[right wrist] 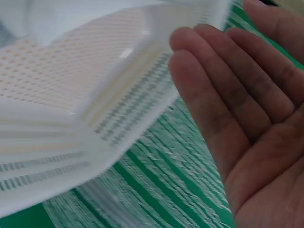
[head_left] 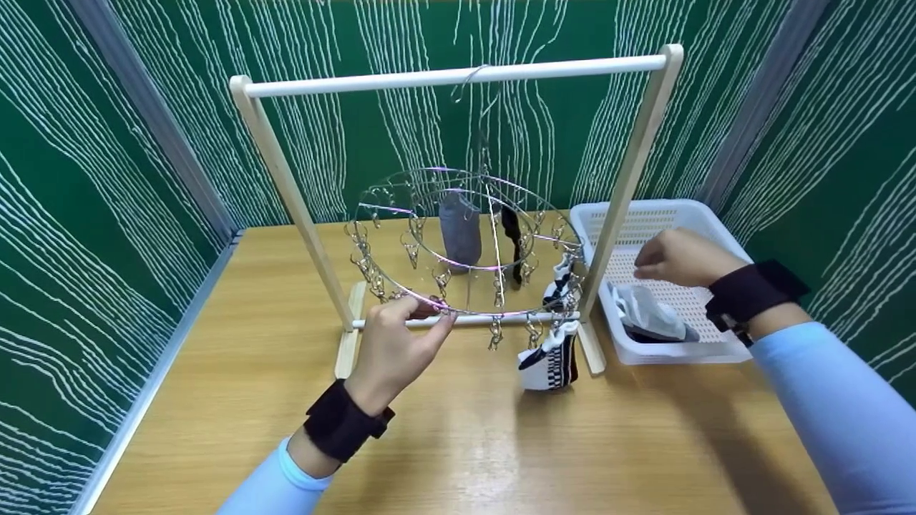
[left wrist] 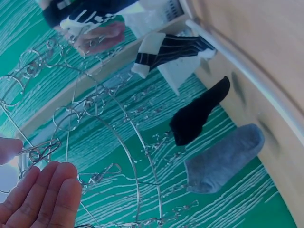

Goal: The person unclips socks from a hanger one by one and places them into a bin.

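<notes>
A round metal sock hanger (head_left: 494, 268) with many small clips hangs from the rack's white bar. At its near left rim, my left hand (head_left: 402, 350) pinches a wire clip (left wrist: 40, 151) between thumb and fingers. A grey sock (head_left: 459, 232) and a black sock (head_left: 512, 239) hang at the back. On the right side hang a striped black-and-white sock (head_left: 559, 282) and a checked black-and-white sock (head_left: 549, 365). My right hand (head_left: 680, 257) is over the white basket (head_left: 687, 352), fingers loosely bent and holding nothing. Light grey and dark socks (head_left: 650, 313) lie in the basket below it.
The wooden rack (head_left: 283, 186) stands on the table (head_left: 272, 286), its feet either side of the hanger. Its right post rises just left of the basket. Green walls (head_left: 43, 214) with white streaks enclose the table at the back and sides.
</notes>
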The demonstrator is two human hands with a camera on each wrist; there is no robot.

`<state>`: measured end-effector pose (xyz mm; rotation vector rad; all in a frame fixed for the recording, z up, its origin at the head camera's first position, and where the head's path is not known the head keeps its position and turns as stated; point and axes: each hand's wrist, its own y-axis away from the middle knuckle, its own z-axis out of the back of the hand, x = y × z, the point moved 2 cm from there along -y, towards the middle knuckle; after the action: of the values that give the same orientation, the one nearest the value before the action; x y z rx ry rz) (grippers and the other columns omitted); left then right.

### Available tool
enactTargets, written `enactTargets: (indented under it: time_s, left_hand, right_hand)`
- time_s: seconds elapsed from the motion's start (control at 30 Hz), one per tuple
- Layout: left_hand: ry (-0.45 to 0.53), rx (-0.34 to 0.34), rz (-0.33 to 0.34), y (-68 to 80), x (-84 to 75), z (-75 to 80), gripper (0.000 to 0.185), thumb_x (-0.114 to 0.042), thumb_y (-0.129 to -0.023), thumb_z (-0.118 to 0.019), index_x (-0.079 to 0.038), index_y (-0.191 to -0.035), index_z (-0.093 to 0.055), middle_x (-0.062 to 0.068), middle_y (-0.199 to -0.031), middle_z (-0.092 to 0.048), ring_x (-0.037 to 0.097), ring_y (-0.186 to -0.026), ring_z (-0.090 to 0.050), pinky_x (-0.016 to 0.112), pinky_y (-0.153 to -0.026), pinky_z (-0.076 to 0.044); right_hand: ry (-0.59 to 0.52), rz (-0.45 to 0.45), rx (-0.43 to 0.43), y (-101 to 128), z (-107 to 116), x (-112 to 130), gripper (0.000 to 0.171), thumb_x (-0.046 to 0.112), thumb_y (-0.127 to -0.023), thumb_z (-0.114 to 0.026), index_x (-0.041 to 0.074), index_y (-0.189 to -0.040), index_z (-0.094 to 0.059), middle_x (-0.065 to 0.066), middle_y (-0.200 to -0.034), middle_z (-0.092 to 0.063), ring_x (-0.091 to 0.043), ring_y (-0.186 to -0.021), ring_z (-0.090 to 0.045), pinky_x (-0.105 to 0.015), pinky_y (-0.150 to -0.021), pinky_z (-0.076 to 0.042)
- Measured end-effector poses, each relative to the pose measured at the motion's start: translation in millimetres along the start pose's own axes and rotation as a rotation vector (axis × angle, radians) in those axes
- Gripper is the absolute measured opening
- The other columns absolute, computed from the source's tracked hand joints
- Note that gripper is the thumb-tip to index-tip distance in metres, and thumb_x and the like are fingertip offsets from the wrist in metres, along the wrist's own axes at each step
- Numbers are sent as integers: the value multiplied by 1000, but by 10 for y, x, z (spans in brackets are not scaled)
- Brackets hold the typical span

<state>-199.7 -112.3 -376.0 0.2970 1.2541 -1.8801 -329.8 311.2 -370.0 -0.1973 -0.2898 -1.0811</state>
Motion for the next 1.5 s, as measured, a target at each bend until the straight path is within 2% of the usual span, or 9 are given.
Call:
enactTargets:
  time_s: [0.23,0.33,0.5,0.63,0.73,0.87,1.2,1.37,1.5]
  left_hand:
    - [-10,0,5,15,23,19,7,-7,-90,-86,-3,-92,-80,8,-89,-82,22,-82,-78,38,-80,-66]
    - [-8,1,12,20,33,30,7,-7,-90,-86,-3,-92,-80,8,-89,-82,22,-82,-78,38,-81,-66]
    - [-2,1,11,22,45,43,8,-5,-89,-86,-3,-92,-80,8,-88,-82,23,-82,-78,38,-81,-66]
    - [-18,-7,15,21,43,52,7,-6,-89,-86,-4,-92,-80,8,-88,-83,23,-82,-79,38,-80,-66]
    - [-24,-9,20,24,43,56,7,-7,-90,-86,-5,-92,-80,8,-88,-83,23,-82,-79,38,-79,-66]
    - [-31,-7,23,33,44,72,7,-7,-90,-86,-4,-92,-79,7,-89,-83,23,-82,-79,38,-80,-66]
    - [-101,-25,-12,48,28,162,11,-15,-93,-85,-6,-91,-78,6,-88,-82,21,-80,-78,39,-77,-67]
    - [-112,-103,-99,60,38,195,18,-17,-91,-87,-4,-86,-76,6,-79,-79,16,-67,-75,32,-65,-65]
    - [-161,-196,-165,66,26,221,25,-19,-86,-89,-4,-80,-70,5,-70,-70,13,-58,-61,25,-53,-53]
  right_hand:
    - [-35,105,-180,156,172,410,10,10,-98,-80,1,-101,-84,-11,-92,-83,-11,-74,-72,-23,-68,-58]
    - [-71,180,-266,208,166,580,7,5,-95,-82,2,-100,-85,-11,-90,-84,-11,-71,-73,-16,-65,-57]
    - [-75,332,-382,232,99,805,17,0,-87,-87,-1,-104,-82,-15,-96,-84,-28,-82,-81,-37,-74,-67]
    - [-71,359,-350,191,36,920,36,8,-87,-90,-5,-118,-77,-23,-120,-79,-41,-107,-78,-56,-93,-63]
    - [-76,319,-283,147,-10,960,49,14,-88,-91,-5,-129,-73,-27,-137,-71,-47,-123,-71,-62,-105,-58]
    - [-76,280,-211,102,-59,965,52,19,-90,-90,-5,-132,-72,-28,-147,-65,-49,-131,-66,-63,-109,-55]
    - [-36,387,-237,38,-141,980,44,25,-91,-88,-5,-120,-75,-27,-142,-69,-45,-119,-74,-56,-97,-63]
    - [-46,444,-325,41,-147,995,40,22,-88,-91,-5,-114,-77,-25,-132,-74,-45,-117,-74,-57,-97,-62]
    - [-71,475,-383,67,-156,1006,37,20,-85,-92,-3,-111,-78,-24,-127,-76,-42,-112,-76,-55,-92,-64]
